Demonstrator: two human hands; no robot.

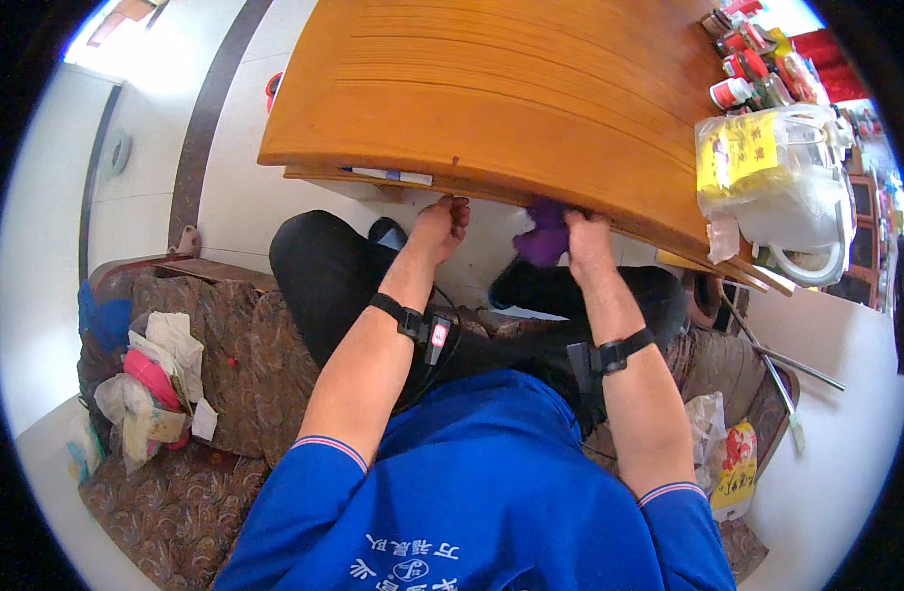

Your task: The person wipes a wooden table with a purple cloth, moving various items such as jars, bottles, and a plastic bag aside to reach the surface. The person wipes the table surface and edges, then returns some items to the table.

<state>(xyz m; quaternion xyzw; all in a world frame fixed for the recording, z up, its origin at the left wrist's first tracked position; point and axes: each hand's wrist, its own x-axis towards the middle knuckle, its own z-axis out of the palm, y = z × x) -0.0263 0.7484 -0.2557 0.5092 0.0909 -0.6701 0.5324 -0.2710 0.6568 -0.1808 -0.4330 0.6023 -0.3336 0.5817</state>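
Below the front edge of the wooden table (496, 111), my left hand (443, 225) is raised with its fingers curled. Its fingertips meet the lower edge of a shelf or drawer under the tabletop; whether they grip it cannot be told. A purple cloth (544, 238) hangs at the same edge, farther right. My right hand (591, 240) holds the cloth at its right side, with the fingers partly hidden by the cloth and the table edge. White and blue items (393, 176) show in the narrow gap under the tabletop.
Several jars and bottles (744, 66) crowd the table's right end, near a bagged white plastic container (784, 192). I sit on a patterned sofa (223, 369) with a heap of cloths and bags (153, 384) at left. Metal poles (777, 369) lean at right.
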